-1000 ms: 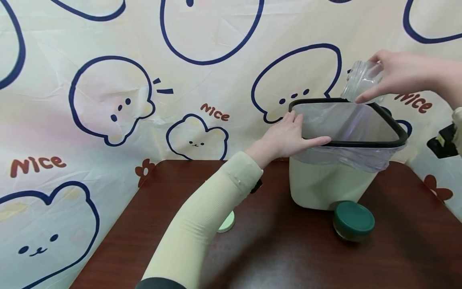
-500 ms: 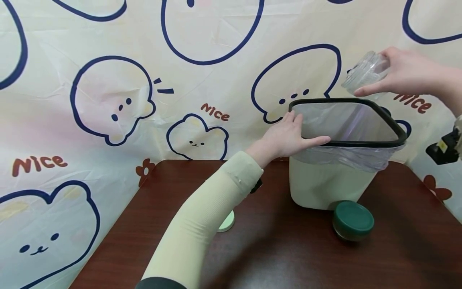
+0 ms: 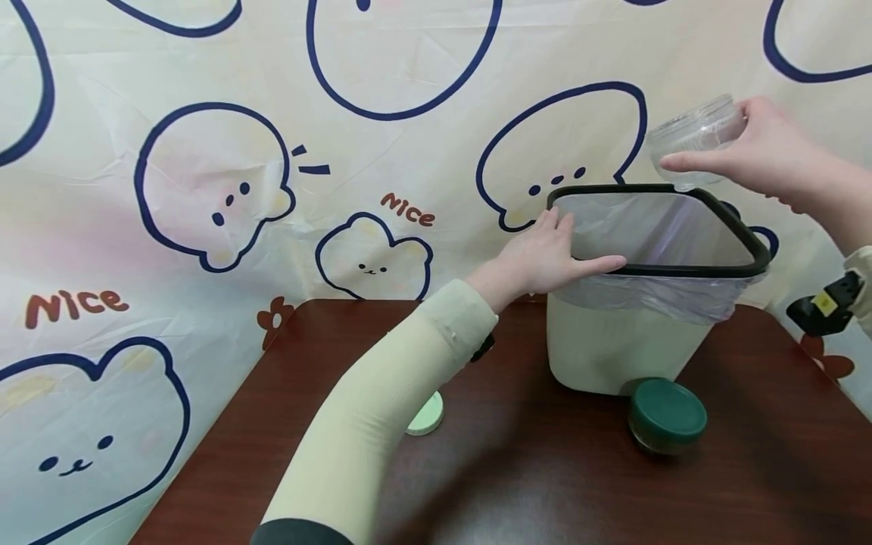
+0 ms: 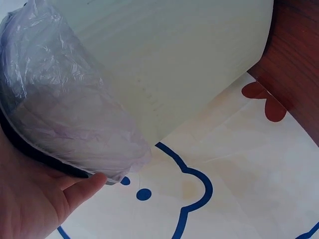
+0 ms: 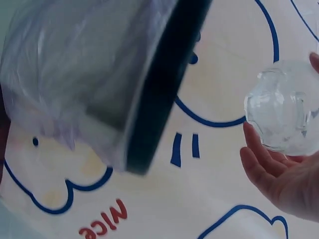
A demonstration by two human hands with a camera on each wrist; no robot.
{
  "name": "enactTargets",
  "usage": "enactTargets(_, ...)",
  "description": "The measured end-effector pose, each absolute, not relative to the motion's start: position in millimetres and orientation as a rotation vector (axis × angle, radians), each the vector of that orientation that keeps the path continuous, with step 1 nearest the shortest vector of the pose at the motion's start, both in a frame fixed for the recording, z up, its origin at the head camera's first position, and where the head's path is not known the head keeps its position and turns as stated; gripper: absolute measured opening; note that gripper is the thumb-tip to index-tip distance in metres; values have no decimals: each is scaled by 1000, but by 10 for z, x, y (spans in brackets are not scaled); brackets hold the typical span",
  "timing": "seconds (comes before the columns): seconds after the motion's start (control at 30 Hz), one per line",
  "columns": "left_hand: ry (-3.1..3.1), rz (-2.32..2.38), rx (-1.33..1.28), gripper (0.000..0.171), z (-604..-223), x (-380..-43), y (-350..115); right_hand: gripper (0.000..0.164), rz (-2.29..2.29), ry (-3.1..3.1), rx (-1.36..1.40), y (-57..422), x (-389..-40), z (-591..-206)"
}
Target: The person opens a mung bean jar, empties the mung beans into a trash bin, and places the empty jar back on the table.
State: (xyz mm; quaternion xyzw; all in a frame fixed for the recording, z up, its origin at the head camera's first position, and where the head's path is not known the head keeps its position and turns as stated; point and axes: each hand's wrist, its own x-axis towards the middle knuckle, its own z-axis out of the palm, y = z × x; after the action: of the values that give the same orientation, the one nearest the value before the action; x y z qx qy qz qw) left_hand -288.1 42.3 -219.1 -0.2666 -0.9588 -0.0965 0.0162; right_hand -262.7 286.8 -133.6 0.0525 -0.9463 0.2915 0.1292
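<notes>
At the right of the head view stands a pale green trash bin (image 3: 613, 352) with a black rim (image 3: 681, 271) and a translucent bag (image 3: 654, 227) folded over it. My left hand (image 3: 534, 253) rests on the rim's left corner, fingers straight and thumb along the front edge; the thumb (image 4: 84, 189) also shows in the left wrist view. Above the bin's far right side, my right hand (image 3: 770, 151) grips a clear jar (image 3: 691, 140), tilted and apart from the rim. In the right wrist view the jar (image 5: 279, 109) looks transparent, with fingers curled around its side.
A small jar with a dark green lid (image 3: 668, 412) stands just in front of the bin. Partly hidden behind my left forearm lies a light green round lid (image 3: 427, 415). The dark brown table (image 3: 518, 469) meets a cartoon-printed sheet (image 3: 409, 151) behind.
My right hand has lifted the clear jar from the bin's far rim and turned it to a different tilt. The left hand keeps its place on the rim.
</notes>
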Motion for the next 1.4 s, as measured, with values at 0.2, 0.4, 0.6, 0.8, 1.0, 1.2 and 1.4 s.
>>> enactTargets(0.2, -2999, -293, -823, 109, -2174, -2886, 443, 81, 1040, -2640, 170, 2833, -2647, -1365)
enactTargets(0.4, -3012, -251, -843, 108, -2167, -2876, 480, 78, 1157, -2595, 125, 2870, -2583, -1444)
enactTargets(0.6, -2928, -48, -889, 105, -2160, -2846, 460, 65, 1203, -2558, 108, 2973, -2544, -1520)
enactTargets(0.8, -2816, 94, -928, 104, -2182, -2856, 358, 85, 1183, -2578, 63, 2996, -2515, -1563)
enactTargets(1.0, -2659, 224, -953, 102, -2267, -2874, 186, 91, 1246, -2560, 82, 2950, -2508, -1633)
enactTargets(1.2, -2638, 260, -962, 101, -2340, -2880, -21, 83, 1374, -2521, 144, 2905, -2492, -1687)
enactTargets(1.4, -2646, 239, -944, 101, -2375, -2858, -234, 54, 1500, -2432, 337, 2788, -2451, -1657)
